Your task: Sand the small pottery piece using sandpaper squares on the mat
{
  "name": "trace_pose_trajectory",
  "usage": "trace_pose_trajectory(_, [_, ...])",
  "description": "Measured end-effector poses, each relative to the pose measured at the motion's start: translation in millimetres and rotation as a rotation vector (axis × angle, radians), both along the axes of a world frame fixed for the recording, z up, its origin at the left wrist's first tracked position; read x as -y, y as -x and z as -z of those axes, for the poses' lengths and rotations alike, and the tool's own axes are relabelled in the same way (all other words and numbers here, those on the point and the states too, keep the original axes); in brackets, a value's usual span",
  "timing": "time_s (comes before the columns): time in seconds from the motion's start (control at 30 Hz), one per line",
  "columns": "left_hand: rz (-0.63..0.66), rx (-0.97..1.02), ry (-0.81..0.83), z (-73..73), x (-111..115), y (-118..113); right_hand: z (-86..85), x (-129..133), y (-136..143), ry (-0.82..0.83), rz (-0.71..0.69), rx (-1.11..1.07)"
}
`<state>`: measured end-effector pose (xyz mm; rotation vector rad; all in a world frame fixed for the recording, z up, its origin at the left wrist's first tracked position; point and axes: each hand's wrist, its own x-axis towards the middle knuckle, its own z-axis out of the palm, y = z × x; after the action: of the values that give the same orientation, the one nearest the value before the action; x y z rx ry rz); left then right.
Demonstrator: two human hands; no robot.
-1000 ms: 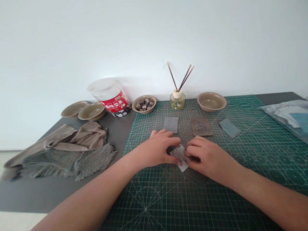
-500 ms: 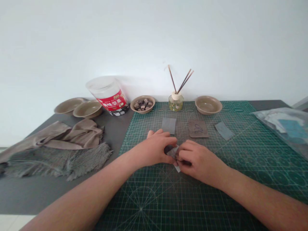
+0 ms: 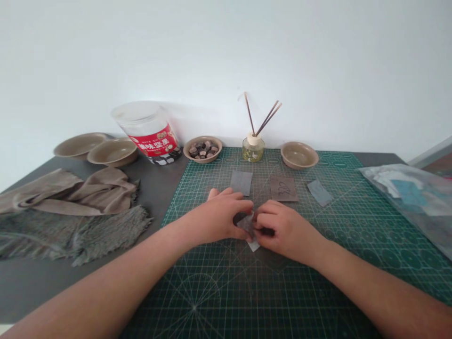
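A small light grey piece (image 3: 254,245) lies between my hands over the green cutting mat (image 3: 219,292). My left hand (image 3: 229,217) has its thumb and fingers curved around the piece and pinches it. From the other side my right hand (image 3: 277,228) holds its edge, with the fingertips pressed together. Beyond the hands lie a grey square (image 3: 241,182), a brown square (image 3: 284,189) with dark marks on it, and a smaller blue-grey piece (image 3: 319,193).
Along the wall stand two bowls (image 3: 112,152), a jar (image 3: 151,134) with a red label, a bowl of small blocks (image 3: 203,149), a reed diffuser (image 3: 253,148) and another bowl (image 3: 299,155). Cloths (image 3: 102,190) lie left, a plastic bag (image 3: 416,188) right.
The whole view has shifted, so things on the mat appear slightly further left. Both hands keep hold of the grey piece, and my fingers have moved only a little.
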<state>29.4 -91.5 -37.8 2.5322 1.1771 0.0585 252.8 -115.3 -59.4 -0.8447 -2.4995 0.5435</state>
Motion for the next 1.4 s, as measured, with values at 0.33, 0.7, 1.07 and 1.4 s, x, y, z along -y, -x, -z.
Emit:
trace_pose_trajectory(0.33, [0.006,-0.024,-0.019,-0.5,0,-2,2.1,-2,1,-0.004,-0.016,-0.02])
trace_pose_trajectory(0.7, [0.009,-0.023,0.015,-4.4,2,-4,1.5,0,3,-0.001,0.009,-0.026])
trace_pose_trajectory(1.07, [-0.002,-0.009,0.019,-7.5,4,-2,3.3,-1,4,-0.01,-0.015,-0.02])
trace_pose_trajectory(1.4, [0.023,0.012,0.008,-8.6,6,-1,3.7,1,2,0.047,-0.054,-0.031])
